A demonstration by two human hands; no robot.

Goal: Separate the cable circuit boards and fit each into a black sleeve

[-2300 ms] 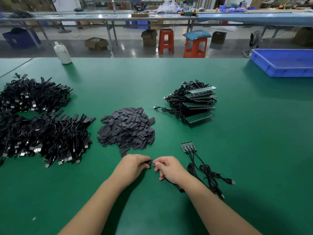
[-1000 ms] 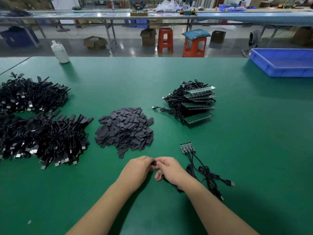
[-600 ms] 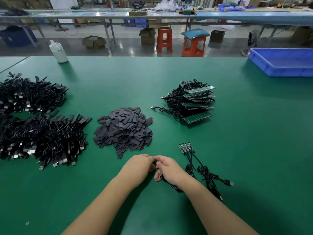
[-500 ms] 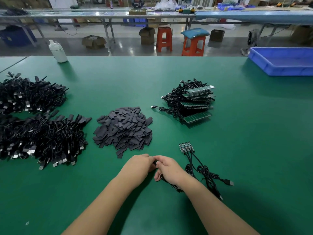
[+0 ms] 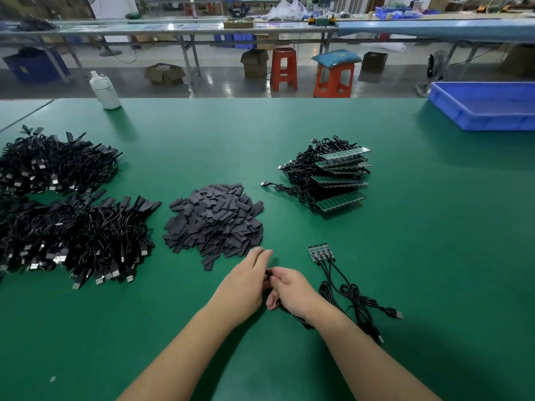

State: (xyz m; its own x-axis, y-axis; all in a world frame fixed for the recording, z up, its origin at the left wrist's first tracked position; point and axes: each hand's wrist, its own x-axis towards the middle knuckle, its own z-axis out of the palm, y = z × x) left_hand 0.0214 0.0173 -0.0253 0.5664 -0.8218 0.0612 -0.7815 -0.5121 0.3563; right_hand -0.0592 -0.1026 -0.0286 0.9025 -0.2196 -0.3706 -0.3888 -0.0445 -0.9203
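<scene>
Left hand [image 5: 246, 282] has opened since 0.5 s ago, fingers now straight, reaching twd the black sleeve pile [image 5: 215, 221]. Right hand [image 5: 289, 287] pinches a cable [image 5: 292, 315] by the board end; board itself hidden. Boards look light, stiff, prob fragile: hold by edges. Sleeves thin, floppy. A joined board strip [image 5: 321, 253] w/ cables lies just right.

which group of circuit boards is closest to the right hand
The small strip of boards just beyond the right hand, not the big stack of boards farther back.
</scene>
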